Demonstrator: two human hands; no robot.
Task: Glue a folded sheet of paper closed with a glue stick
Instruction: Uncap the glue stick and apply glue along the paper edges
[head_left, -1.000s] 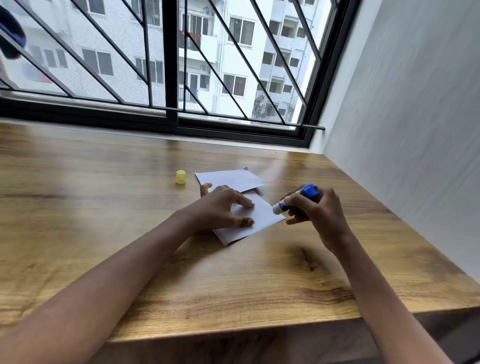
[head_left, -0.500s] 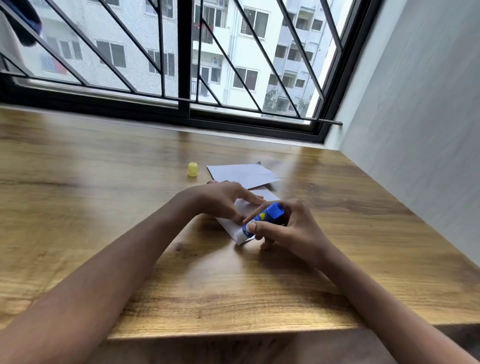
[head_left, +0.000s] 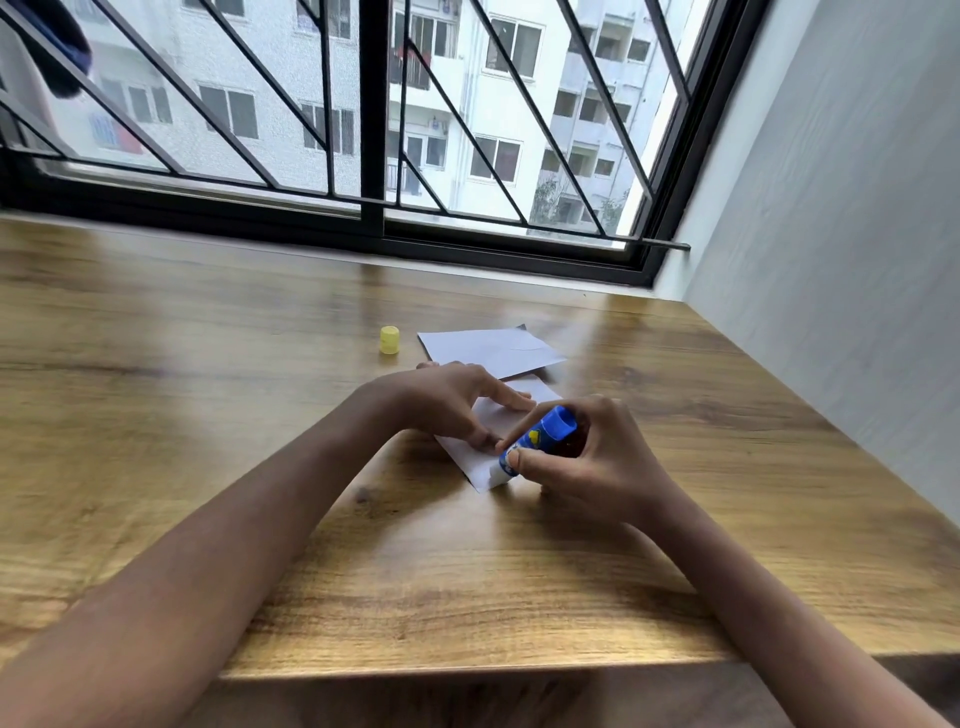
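A folded white sheet of paper (head_left: 496, 421) lies on the wooden table (head_left: 208, 415), partly under both hands. My left hand (head_left: 447, 400) presses it flat with straight fingers. My right hand (head_left: 592, 462) grips a blue glue stick (head_left: 537, 439), tilted, with its white tip down on the paper's near corner. The stick's yellow cap (head_left: 389, 340) stands alone on the table to the left of the papers.
A second white sheet (head_left: 488, 351) lies just behind the folded one. A black-framed window with bars (head_left: 374, 156) runs along the table's far edge. A grey wall (head_left: 831, 234) bounds the right side. The table's front edge (head_left: 467, 670) is close to me.
My right hand has brought the glue stick from the paper's right side down to its near corner, tip on the paper. My left hand has stayed on the sheet. The view shifted slightly.
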